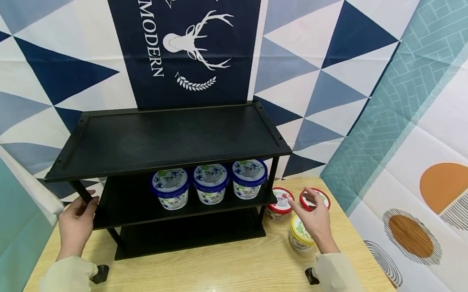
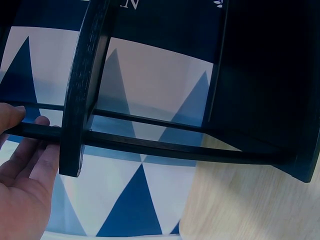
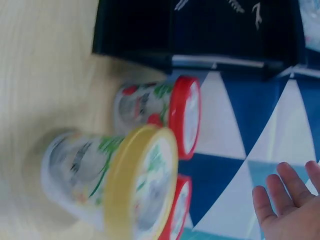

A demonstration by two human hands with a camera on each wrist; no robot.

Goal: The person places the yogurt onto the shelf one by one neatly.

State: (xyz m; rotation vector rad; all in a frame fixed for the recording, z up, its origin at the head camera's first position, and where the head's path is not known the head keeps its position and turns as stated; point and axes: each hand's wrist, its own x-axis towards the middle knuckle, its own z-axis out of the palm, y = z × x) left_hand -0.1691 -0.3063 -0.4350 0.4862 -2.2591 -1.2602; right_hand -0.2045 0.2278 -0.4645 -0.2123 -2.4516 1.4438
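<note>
A black shelf (image 1: 163, 137) stands on the table. My left hand (image 1: 77, 222) grips its left upright post (image 1: 80, 191), thumb and fingers on either side of it in the left wrist view. Out to the right, my right hand (image 1: 317, 218) hovers above the tubs with nothing in it, its fingers parted. Under and beside it are a yellow-lidded tub (image 1: 299, 235) and two red-lidded tubs, one near the shelf (image 1: 279, 203) and another red-lidded tub (image 1: 319, 197) partly hidden by the fingers. The right wrist view shows the hand apart from them.
Three blue-lidded tubs (image 1: 211, 183) stand in a row on the middle shelf board. The light wooden table (image 1: 180, 287) ends at a patterned wall cloth (image 1: 328, 58) behind and on the right. A teal panel (image 1: 5, 230) rises on the left.
</note>
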